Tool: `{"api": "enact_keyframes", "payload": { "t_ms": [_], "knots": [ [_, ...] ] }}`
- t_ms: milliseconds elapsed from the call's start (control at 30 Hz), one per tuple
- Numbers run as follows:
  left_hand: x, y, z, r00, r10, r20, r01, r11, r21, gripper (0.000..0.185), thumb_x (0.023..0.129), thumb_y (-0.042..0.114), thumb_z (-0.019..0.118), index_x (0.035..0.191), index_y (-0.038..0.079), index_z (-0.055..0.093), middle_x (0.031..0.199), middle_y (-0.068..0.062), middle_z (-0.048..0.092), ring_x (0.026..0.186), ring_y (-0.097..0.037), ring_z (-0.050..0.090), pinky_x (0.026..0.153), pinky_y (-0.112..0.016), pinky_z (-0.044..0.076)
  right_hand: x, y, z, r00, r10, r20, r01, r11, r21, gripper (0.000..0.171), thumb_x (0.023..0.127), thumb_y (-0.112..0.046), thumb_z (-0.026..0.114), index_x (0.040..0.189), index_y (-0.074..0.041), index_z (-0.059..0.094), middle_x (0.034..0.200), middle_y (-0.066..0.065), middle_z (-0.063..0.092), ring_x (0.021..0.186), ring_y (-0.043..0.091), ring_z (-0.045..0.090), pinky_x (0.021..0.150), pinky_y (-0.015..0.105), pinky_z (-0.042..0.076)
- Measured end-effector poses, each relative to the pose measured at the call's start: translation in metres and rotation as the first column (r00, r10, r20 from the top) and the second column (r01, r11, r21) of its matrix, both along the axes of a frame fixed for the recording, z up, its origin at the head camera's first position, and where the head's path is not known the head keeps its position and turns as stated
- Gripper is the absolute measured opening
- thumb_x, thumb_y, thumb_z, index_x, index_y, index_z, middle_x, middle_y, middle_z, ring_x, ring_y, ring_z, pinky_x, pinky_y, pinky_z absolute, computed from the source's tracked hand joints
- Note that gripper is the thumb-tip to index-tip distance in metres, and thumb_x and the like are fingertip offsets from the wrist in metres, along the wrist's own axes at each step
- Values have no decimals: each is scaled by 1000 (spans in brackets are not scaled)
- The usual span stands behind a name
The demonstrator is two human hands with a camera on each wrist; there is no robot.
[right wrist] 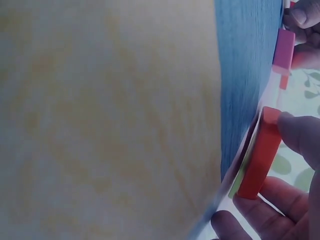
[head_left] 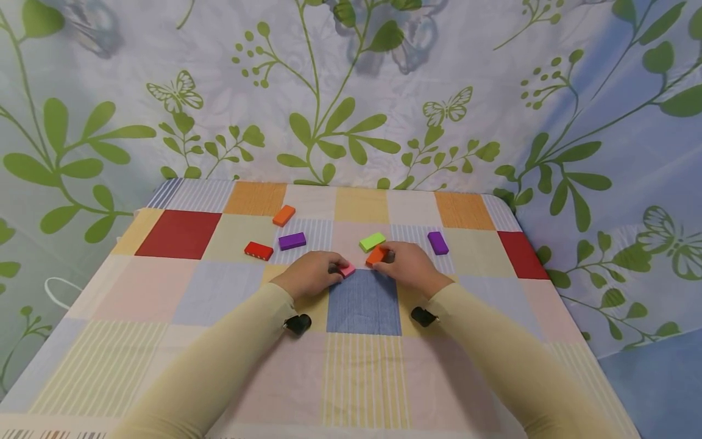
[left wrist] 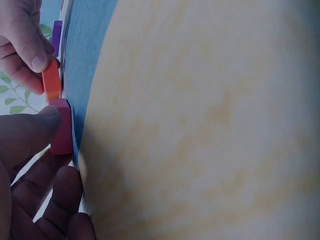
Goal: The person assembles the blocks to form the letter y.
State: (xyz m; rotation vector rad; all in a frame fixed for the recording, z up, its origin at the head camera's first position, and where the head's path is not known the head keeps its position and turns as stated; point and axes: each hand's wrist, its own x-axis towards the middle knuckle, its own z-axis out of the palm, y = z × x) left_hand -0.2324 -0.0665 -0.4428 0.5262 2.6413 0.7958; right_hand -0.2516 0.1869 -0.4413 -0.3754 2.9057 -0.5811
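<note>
A pink block [head_left: 347, 270] is pinched between the thumb and fingers of my left hand [head_left: 312, 272], at the middle of the table. To its right my right hand [head_left: 408, 265] pinches an orange block [head_left: 375, 256] by its ends; the right wrist view shows the thumb on one end of that orange block [right wrist: 261, 152] and fingertips at the other. A gap separates the two held blocks in the head view. Just behind the held orange block lies a lime green block [head_left: 372, 242].
Left of the hands lie a red block [head_left: 259, 250] with pale dots on its side, a purple block [head_left: 292, 241] and another orange block [head_left: 284, 215]. A second purple block [head_left: 437, 242] lies at the right. A patchwork cloth [head_left: 362, 378] covers the table; a leaf-patterned curtain [head_left: 351, 73] hangs behind.
</note>
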Motion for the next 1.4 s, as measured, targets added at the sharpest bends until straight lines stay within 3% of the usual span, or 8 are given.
{"api": "enact_keyframes", "payload": {
  "t_ms": [400,733,1200,1400],
  "knots": [
    [0,-2,1,1000,-21,-14,21,1000,0,37,101,24,72,138,21,70,141,-2,69,137,-26,59,122,-48,42,-2,-17,2,999,-34,30,34,999,12,61,95,-43,77,144,-8,64,132,10,72,105,28,62,103,45,54],
    [0,-4,0,1000,-17,2,17,1000,4,38,100,24,72,138,22,70,141,-1,68,138,-26,58,123,-48,41,-7,-24,2,1000,13,19,-14,997,80,61,95,-43,78,143,-9,65,133,11,72,105,28,64,103,46,54],
    [3,-4,2,1000,-20,22,20,1000,-6,41,101,26,73,141,24,68,147,-2,65,141,-27,56,123,-49,40,-7,-30,8,999,14,34,-18,993,118,57,97,-43,76,141,-8,67,132,11,73,107,29,66,108,46,53],
    [2,-4,1,1000,-20,16,20,1000,-6,41,100,26,73,141,24,68,147,-2,65,141,-26,56,123,-49,41,-8,-32,9,1000,22,10,-23,995,92,50,98,-41,74,133,-7,70,117,9,75,93,26,64,92,41,56]
  ]
}}
